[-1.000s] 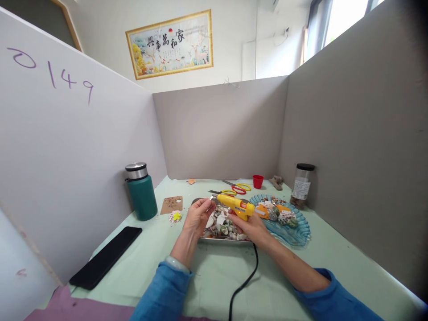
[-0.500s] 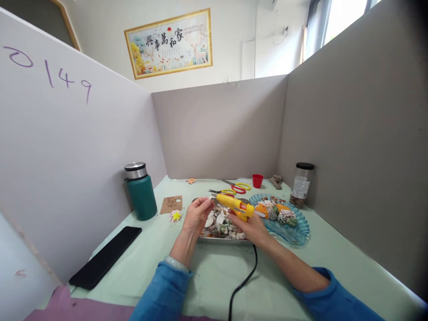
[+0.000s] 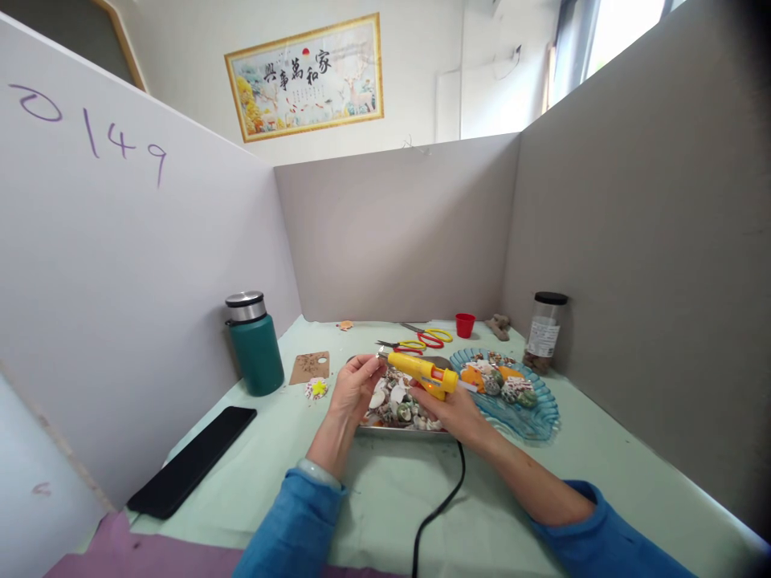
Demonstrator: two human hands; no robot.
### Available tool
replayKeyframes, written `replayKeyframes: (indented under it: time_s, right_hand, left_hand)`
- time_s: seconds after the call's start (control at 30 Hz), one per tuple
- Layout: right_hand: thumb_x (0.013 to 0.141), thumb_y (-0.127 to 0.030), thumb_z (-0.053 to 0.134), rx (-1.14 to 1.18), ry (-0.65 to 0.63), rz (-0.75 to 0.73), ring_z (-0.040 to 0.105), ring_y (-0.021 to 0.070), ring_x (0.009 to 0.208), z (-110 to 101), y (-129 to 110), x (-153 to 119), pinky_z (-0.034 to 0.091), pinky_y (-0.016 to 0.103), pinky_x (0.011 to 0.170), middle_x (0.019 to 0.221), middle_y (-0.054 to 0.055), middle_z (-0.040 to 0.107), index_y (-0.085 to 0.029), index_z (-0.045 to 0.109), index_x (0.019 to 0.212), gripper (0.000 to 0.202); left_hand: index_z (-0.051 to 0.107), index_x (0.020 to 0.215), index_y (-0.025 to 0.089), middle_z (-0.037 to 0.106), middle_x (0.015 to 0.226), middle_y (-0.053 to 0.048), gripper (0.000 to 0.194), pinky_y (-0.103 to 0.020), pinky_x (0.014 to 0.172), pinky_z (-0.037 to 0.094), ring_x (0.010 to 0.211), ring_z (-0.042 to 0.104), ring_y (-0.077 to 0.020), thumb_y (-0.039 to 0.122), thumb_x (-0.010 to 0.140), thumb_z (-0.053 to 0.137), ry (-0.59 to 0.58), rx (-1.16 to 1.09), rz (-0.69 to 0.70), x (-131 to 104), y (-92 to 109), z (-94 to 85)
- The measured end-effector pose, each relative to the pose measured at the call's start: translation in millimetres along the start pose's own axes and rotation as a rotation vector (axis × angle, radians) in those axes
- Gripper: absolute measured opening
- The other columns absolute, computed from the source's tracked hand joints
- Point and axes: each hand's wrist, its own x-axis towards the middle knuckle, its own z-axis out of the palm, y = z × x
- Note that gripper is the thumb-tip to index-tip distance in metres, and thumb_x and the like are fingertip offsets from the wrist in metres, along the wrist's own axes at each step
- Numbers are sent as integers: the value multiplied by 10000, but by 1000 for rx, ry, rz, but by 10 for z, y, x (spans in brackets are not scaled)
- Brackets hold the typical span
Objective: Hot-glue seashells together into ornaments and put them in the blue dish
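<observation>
Nearby, two pairs of scissors (image 3: 434, 340) lie just beyond the yellow glue gun (image 3: 420, 371), a blue plate (image 3: 533, 427) sits to its right, and a green bottle (image 3: 257, 357) stands well apart at left. Your right hand (image 3: 453, 411) grips the gun over the tray (image 3: 403, 433) of shells (image 3: 403, 412) — partly hiding them — while your left hand (image 3: 352, 392) pinches a small white piece (image 3: 381, 351) by the nozzle. Since a second ago, both hands have barely shifted.
</observation>
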Motion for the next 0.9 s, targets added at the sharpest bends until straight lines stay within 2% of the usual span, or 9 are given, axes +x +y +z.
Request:
replayKeyframes:
  time_s: [0.23,0.57,0.9]
  right_hand:
    - [690,-489,680,-12,-2,-8,446,116,480,2,-36,-9,351,239,453,517,-24,518,-157,681,826,358]
    - [781,-492,616,0,-51,-41,392,95,471,-28,-7,15,333,230,459,540,-45,458,-172,625,884,336]
    - [729,-498,650,-50,-3,-13,423,111,481,-11,-26,-6,344,235,448,544,-21,507,-169,658,820,342]
  left_hand:
    - [679,696,135,672,725,-18,220,-279,824,458,731,616,-120,202,563,840,-3,3,21,16,-10,-26]
    - [683,688,134,682,716,-27,221,-276,816,449,712,618,-119,203,551,843,22,52,12,42,-39,-82]
    - [671,671,131,679,701,-18,243,-275,813,450,706,617,-114,201,528,855,49,47,30,41,-31,-59]
